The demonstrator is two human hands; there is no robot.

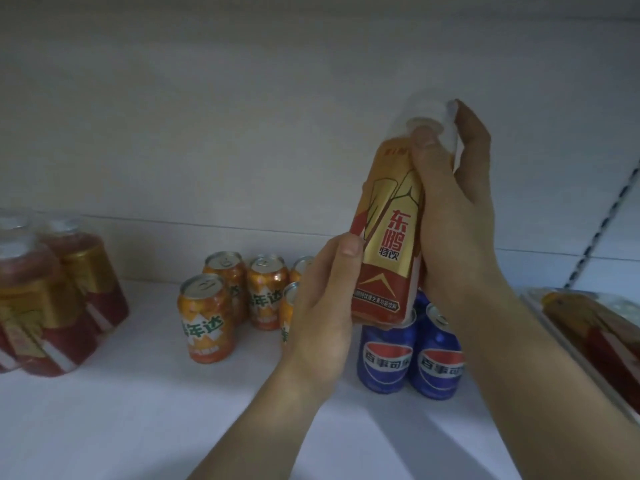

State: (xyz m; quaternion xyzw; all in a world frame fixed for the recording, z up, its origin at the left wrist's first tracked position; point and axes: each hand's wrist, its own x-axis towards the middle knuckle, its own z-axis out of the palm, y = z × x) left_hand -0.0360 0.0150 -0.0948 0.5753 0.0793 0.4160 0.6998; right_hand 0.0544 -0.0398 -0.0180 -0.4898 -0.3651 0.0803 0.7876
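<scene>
A person's left hand [322,306] and right hand [450,220] both grip an energy-drink bottle [388,244] above the shelf [104,427]; best lowered upright, clear of the blue cans [386,358].

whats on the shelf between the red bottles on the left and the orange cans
Nothing: in the head view, the stretch of white shelf between the red bottles and the orange cans is bare.
</scene>
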